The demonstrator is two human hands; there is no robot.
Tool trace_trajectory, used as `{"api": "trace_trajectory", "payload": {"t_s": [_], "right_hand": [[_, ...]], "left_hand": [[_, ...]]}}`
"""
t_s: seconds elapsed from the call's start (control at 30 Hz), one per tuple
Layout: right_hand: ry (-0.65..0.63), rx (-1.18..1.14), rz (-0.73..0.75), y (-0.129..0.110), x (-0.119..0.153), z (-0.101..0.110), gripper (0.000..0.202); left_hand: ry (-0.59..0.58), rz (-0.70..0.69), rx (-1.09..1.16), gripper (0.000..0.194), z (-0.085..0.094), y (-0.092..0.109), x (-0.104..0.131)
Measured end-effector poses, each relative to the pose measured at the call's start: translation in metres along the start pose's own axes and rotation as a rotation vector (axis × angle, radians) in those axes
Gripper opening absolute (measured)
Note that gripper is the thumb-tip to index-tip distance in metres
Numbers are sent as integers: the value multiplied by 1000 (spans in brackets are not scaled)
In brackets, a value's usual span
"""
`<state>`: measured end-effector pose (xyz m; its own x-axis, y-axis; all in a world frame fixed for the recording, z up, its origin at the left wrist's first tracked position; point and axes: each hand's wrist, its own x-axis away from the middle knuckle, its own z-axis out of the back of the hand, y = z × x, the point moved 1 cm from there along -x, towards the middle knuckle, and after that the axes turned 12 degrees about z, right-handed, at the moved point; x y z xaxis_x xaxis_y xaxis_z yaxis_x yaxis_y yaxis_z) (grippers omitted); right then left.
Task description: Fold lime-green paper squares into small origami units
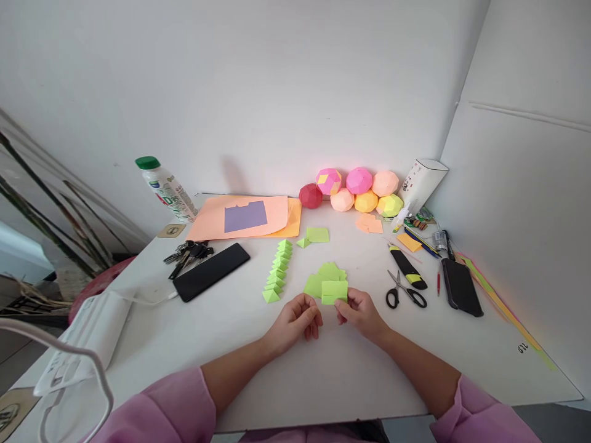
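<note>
My right hand (pixel 362 312) pinches a small light-green sheet of paper (pixel 335 288) between thumb and fingers, and a crease or edge runs across the sheet. Just left of it, my left hand (pixel 298 317) is closed with its fingers curled; nothing shows in them, and it is a little apart from the sheet. Behind the held sheet lies a loose pile of green paper pieces (pixel 330 271), partly covered by it. A row of folded green paper pyramids (pixel 278 271) runs away from me to the left. Farther back are one more pyramid (pixel 303 242) and a flat green piece (pixel 317 234).
Scissors (pixel 399 289), a cutter knife (pixel 407 266) and a phone (pixel 460 286) lie on the right. Colored paper balls (pixel 359 181) are stacked against the wall. On the left are a black phone (pixel 211 272), keys (pixel 188 255), a bottle (pixel 168 191) and a white cable (pixel 99 369).
</note>
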<state>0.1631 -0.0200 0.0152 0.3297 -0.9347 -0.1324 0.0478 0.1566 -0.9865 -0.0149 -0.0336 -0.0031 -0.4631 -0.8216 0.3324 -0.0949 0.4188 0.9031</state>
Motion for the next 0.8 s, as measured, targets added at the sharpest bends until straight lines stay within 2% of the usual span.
{"api": "trace_trajectory", "payload": {"t_s": [0.2,0.37,0.53,0.8], "right_hand": [[-119,-46,-15,2,1,-8,17],[-46,13,18,2,1,-4,22],[-60,-26,-40,5,0,-1,23],[-35,-46,-102,8,-1,-5,27]], "left_hand": [[-24,28,-47,30,0,-2,-4],[-14,51,-67,31,1,-4,-5],[55,10,-26,32,3,-4,-7],[22,-11,-43,35,4,-3,-6]]}}
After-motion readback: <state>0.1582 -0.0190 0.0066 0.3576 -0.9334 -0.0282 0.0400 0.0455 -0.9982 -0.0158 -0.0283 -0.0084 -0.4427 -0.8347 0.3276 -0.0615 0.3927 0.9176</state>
